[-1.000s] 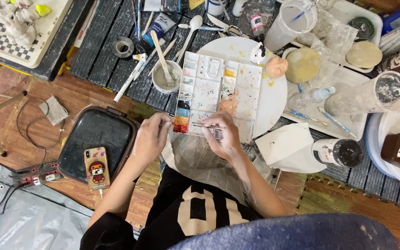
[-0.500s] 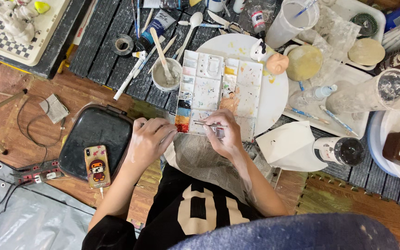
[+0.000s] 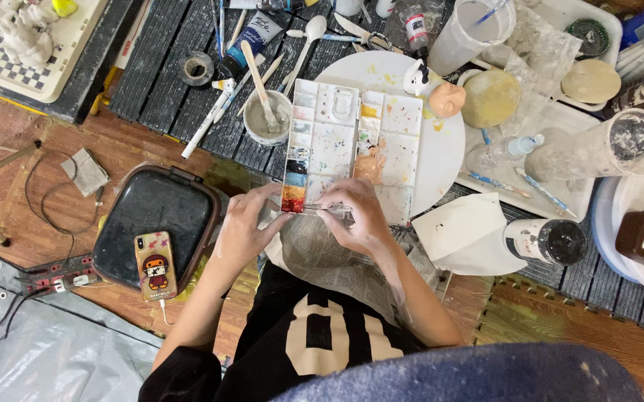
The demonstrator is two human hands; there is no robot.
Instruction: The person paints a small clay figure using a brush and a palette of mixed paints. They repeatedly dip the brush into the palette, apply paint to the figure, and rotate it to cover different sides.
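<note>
Dark slatted table [image 3: 151, 67] bears paste-filled cup [image 3: 268, 119], stained palette [image 3: 352, 141].

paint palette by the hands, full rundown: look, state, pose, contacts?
The paint palette is a white, plastic-looking hinged box lying open and flat, two panels of small wells and larger mixing areas. It is stained with orange, yellow, dark blue and red paint. It rests partly on a round white board. The left hand and right hand meet at its near edge.
</note>
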